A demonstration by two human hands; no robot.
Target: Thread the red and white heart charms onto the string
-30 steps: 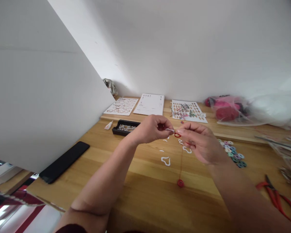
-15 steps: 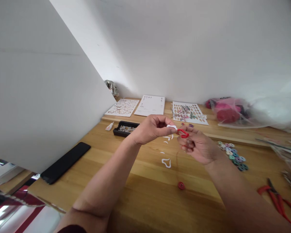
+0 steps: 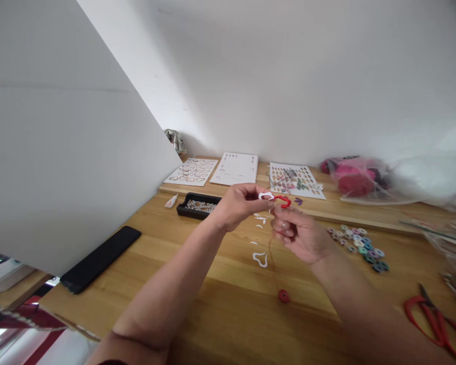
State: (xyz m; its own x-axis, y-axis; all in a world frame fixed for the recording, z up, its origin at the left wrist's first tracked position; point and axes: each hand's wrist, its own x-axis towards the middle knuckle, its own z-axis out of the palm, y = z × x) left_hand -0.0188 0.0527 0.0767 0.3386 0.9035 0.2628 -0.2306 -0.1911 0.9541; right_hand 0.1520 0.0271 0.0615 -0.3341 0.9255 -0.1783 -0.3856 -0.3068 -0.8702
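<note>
Between the thumb and fingers of my left hand (image 3: 247,203) is a white paper cutout (image 3: 265,195), shaped like a small open ring. A red-wrapped loop (image 3: 284,201) extends from it to the right. My right hand (image 3: 298,230) is closed just below that loop, its fingers pinched on a thin red thread (image 3: 271,253). The thread hangs down to a red spool (image 3: 283,295) on the wooden table (image 3: 228,324). Several more white paper pieces, among them a larger open cutout (image 3: 260,260), lie on the table under my hands.
A black tray (image 3: 192,209) of beads and a small white glue tube (image 3: 171,201) are at left, with a long black object (image 3: 102,257) nearer. Patterned sheets (image 3: 233,170) lie on the back ledge. Coloured spools (image 3: 365,243) and red-handled scissors (image 3: 433,317) are at right.
Both hands have shifted slightly left and down in view. The red loop has turned and now curves above my right fingers, and more of the white cutout shows.
</note>
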